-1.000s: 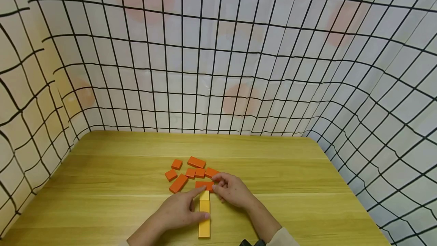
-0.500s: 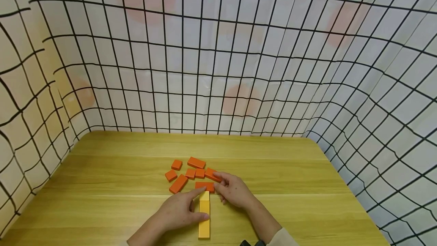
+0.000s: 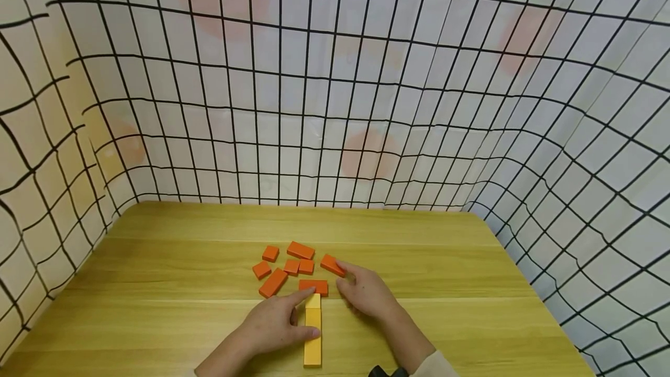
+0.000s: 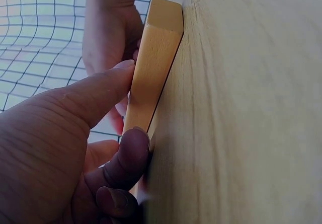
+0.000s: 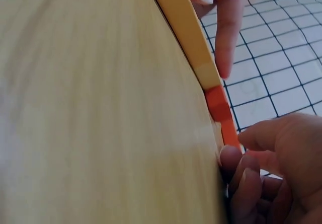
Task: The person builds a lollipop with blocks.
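My left hand (image 3: 269, 319) lies along a line of yellow wooden blocks (image 3: 312, 355) on the table. Its thumb rests on the long yellow part, and the index finger reaches straight to the paler far end (image 3: 313, 302). Crosswise against that end lies an orange block (image 3: 320, 288), beside the index fingertip. To the right, my right hand (image 3: 369, 294) pinches another orange rectangular block (image 3: 330, 263) at its right end, index finger on it and thumb at the near side. In the left wrist view the thumb touches the yellow block (image 4: 157, 48), other fingers curled beside it.
Several loose orange blocks, small ones (image 3: 270, 253) and longer ones (image 3: 273, 283), lie left of my right hand. The wooden table (image 3: 445, 260) is enclosed at the back and sides by a black grid net (image 3: 309, 132) with pale sheeting behind.
My right hand has shifted slightly right with an orange block, which now lies apart from the small orange blocks. My left hand has stayed in place on the yellow blocks.
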Tool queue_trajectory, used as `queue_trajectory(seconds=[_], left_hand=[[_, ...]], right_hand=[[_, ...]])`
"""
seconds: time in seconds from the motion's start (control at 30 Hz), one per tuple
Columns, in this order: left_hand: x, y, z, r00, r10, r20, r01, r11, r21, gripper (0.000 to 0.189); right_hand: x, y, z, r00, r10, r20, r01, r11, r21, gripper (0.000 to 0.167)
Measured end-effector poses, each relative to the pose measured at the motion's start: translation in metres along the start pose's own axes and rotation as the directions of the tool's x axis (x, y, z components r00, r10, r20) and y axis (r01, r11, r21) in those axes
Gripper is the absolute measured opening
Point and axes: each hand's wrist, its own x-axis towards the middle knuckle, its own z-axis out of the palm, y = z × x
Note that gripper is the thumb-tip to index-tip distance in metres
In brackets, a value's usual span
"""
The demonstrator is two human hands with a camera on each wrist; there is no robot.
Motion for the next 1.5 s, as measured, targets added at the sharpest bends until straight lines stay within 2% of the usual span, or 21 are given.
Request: queue_trajectory(seconds=[0.17,0.33,0.67,0.9,1.07,1.2,1.3,1.4,1.5], left_hand=[[0.000,-0.001,-0.001,1.000,0.000,-0.001,0.000,1.000,-0.002,0.083],[0.001,-0.002,-0.001,1.000,-0.011,0.003,0.011,1.000,-0.008,0.082],[-0.001,-0.001,-0.001,1.000,0.001,-0.005,-0.001,1.000,0.005,0.083],[-0.001,-0.001,-0.001,1.000,0.004,-0.013,-0.004,1.000,-0.007,0.083],[0.000,-0.002,-0.001,1.000,0.004,-0.008,-0.004,1.000,0.002,0.083],[0.000,-0.002,-0.001,1.000,-0.003,-0.005,0.003,1.000,0.004,0.083],[0.000,-0.002,-0.001,1.000,-0.006,0.001,0.006,1.000,0.001,0.083],[0.001,-0.002,-0.001,1.000,-0.006,0.005,0.006,1.000,0.000,0.083],[0.001,-0.002,-0.002,1.000,-0.007,0.009,0.007,1.000,-0.003,0.083]], right_hand=[[0.000,0.004,-0.002,1.000,-0.008,0.025,0.006,0.996,0.089,0.054],[0.002,0.007,-0.003,0.999,-0.029,0.015,0.027,0.994,0.106,0.049],[0.004,0.001,-0.004,0.995,-0.081,-0.052,0.081,0.997,-0.005,0.033],[0.006,-0.008,-0.001,0.991,-0.120,-0.053,0.119,0.993,-0.016,0.028],[0.011,-0.014,0.001,0.983,-0.175,-0.049,0.174,0.984,-0.032,0.025],[0.022,-0.019,0.004,0.969,-0.241,-0.047,0.235,0.966,-0.111,0.024],[0.032,-0.021,0.005,0.957,-0.289,-0.036,0.277,0.939,-0.202,0.023],[0.043,-0.025,0.004,0.943,-0.332,0.004,0.319,0.902,-0.290,0.024],[0.052,-0.030,0.002,0.922,-0.379,0.071,0.378,0.850,-0.366,0.026]])
